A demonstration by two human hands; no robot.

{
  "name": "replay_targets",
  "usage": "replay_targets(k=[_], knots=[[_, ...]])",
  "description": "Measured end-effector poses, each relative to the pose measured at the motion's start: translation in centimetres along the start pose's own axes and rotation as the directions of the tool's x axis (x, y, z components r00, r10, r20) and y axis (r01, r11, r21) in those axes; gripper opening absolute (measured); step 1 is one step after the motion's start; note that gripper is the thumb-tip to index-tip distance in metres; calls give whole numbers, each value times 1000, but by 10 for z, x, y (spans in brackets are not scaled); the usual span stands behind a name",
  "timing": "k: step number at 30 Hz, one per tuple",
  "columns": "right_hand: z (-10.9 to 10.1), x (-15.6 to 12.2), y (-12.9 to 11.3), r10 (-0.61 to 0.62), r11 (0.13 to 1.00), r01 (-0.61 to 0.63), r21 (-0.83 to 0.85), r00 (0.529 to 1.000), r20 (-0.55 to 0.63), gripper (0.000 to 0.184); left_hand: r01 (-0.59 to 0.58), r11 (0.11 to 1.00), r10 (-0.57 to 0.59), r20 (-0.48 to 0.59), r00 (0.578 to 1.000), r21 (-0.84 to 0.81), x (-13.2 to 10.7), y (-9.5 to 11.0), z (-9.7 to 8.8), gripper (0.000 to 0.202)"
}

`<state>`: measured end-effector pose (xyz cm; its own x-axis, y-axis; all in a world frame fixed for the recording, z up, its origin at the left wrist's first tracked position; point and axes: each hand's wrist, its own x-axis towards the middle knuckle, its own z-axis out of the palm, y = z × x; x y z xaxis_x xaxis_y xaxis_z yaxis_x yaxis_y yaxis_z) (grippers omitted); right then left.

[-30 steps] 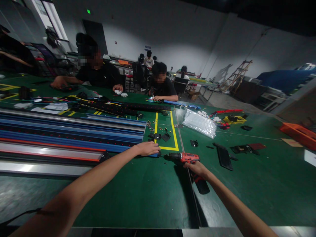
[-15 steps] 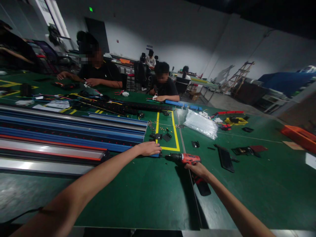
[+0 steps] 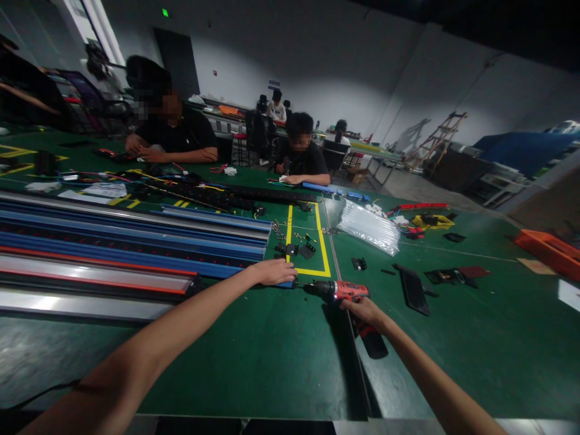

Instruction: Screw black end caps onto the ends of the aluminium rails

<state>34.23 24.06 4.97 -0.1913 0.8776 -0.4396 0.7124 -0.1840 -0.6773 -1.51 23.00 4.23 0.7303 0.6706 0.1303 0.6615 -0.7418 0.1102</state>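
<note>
My right hand (image 3: 366,311) is wrapped round the grip of a red and black cordless drill (image 3: 351,291). The drill lies level, its chuck and thin bit pointing left at the end of a blue metal rail (image 3: 286,284). Whether the bit's tip touches the rail end is too small to tell. Over that same end, my left hand (image 3: 274,272) grips the rail from above, fingers bent down on it. Just beyond the left hand lie small black brackets (image 3: 308,251) and a few loose screws (image 3: 277,229).
More blue rails (image 3: 217,232) and orange-edged silver profiles (image 3: 99,272) stretch to the left. To the right are a clear plastic-wrapped bundle (image 3: 369,226), a black flat part (image 3: 413,291) and an orange bin (image 3: 550,252). Co-workers (image 3: 181,133) sit across the green table (image 3: 281,356).
Both my hands, the drill and the rail stay almost in place. Across the table, a co-worker at the left has drawn both hands together and leaned to the left.
</note>
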Motion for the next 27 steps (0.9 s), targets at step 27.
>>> replay_targets(k=[27], knots=[[-2,2,-2,-32,993,31,-117,1000,0,19,17,998,-18,-33,999,-55,-1,-3,5,39]])
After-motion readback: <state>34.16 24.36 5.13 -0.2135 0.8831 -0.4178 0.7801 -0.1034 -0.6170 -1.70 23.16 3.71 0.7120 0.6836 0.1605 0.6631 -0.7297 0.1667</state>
